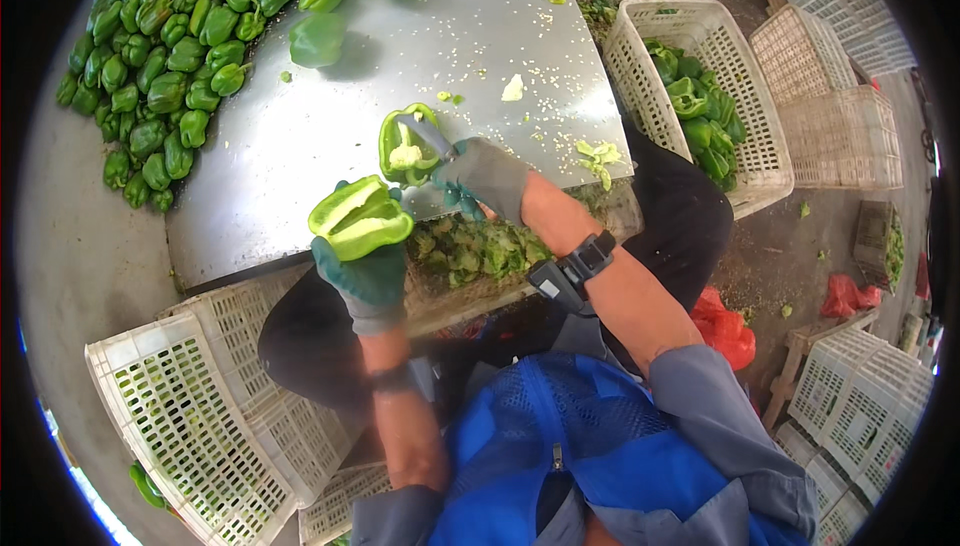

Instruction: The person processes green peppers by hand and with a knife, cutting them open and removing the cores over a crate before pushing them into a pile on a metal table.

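Note:
My left hand (365, 284), in a grey and green glove, is closed around a hollow green bell pepper half (362, 226), its cut side up. A knife (430, 133) is gripped in my right hand (488, 178), gloved the same way. Its blade lies over a second bell pepper half (408, 154), which still has the pale seed core inside. That half is at the near edge of the metal table (400, 56); whether it rests there or is also held I cannot tell. A single whole pepper (317, 41) sits farther back, slightly blurred.
A large pile of green peppers (165, 71) covers the far left. Seeds and scraps (598, 158) litter the table. At right stands a white crate (765, 126) holding pepper pieces; trimmings (475, 251) lie below the table edge. More crates (190, 406) stand at lower left.

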A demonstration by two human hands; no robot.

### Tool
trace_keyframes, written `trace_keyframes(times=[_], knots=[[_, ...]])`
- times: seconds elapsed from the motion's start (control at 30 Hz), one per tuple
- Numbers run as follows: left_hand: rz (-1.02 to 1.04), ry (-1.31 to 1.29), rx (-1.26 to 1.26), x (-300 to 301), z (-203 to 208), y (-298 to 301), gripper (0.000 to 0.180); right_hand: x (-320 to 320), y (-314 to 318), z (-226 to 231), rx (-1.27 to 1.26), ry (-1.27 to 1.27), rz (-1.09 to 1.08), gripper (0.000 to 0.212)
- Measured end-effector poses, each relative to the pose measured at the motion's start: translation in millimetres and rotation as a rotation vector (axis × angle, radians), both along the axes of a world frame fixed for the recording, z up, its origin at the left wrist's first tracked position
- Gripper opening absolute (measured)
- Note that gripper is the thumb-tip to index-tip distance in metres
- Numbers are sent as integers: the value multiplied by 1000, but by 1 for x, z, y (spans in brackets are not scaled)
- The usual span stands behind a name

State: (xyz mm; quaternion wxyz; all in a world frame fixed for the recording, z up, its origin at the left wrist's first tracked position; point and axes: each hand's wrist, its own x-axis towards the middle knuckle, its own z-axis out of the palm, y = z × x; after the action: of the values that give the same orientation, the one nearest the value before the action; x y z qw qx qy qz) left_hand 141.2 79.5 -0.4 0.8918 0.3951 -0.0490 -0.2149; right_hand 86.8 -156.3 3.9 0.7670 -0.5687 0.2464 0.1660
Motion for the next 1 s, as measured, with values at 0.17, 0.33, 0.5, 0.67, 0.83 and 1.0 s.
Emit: trace_keyframes(times=[0.17,0.33,0.5,0.67,0.83,1.0], knots=[[32,118,-59,-16,-13,3,85,-12,36,37,-868,-283,-265,36],[-56,142,-38,-26,-38,4,68,-21,53,50,-781,-416,113,30],[-9,229,44,-37,-28,-9,73,-33,72,20,-921,-654,137,29],[-58,241,200,-45,-5,-30,77,-75,68,28,-1036,-724,331,33],[-159,165,322,-56,17,-26,74,-104,70,22,-1057,-564,123,42],[-259,547,-81,-79,9,-32,61,-92,61,-7,-1395,-614,73,58]])
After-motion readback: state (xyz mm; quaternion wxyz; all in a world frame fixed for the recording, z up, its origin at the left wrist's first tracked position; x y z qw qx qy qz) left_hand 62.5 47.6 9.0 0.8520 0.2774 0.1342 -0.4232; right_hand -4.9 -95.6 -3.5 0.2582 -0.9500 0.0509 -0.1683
